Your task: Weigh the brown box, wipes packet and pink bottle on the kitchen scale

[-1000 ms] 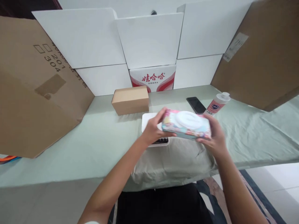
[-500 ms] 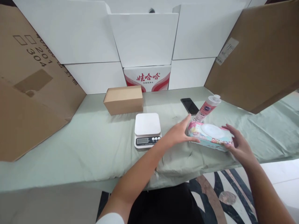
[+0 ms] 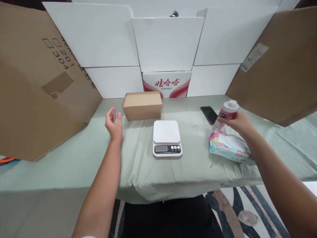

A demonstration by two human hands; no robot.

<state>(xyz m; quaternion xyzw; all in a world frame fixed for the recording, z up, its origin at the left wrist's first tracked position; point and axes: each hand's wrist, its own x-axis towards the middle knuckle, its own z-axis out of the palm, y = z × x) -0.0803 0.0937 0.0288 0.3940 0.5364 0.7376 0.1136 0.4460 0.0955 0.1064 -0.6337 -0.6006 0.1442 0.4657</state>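
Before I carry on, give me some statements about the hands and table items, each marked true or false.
1. The right hand is on the bottle. True.
2. The phone lies left of the bottle. True.
3. The wipes pack sits on the scale. False: it lies to the scale's right.
4. The left hand holds the phone. False: nothing shows in that hand.
5. The scale's display faces the person. True.

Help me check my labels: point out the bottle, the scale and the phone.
Bottle (image 3: 224,115): head view, on its printed label, just above the fingers.
Scale (image 3: 167,136): head view, on its white top plate.
Phone (image 3: 208,115): head view, on the middle of its dark upper face.
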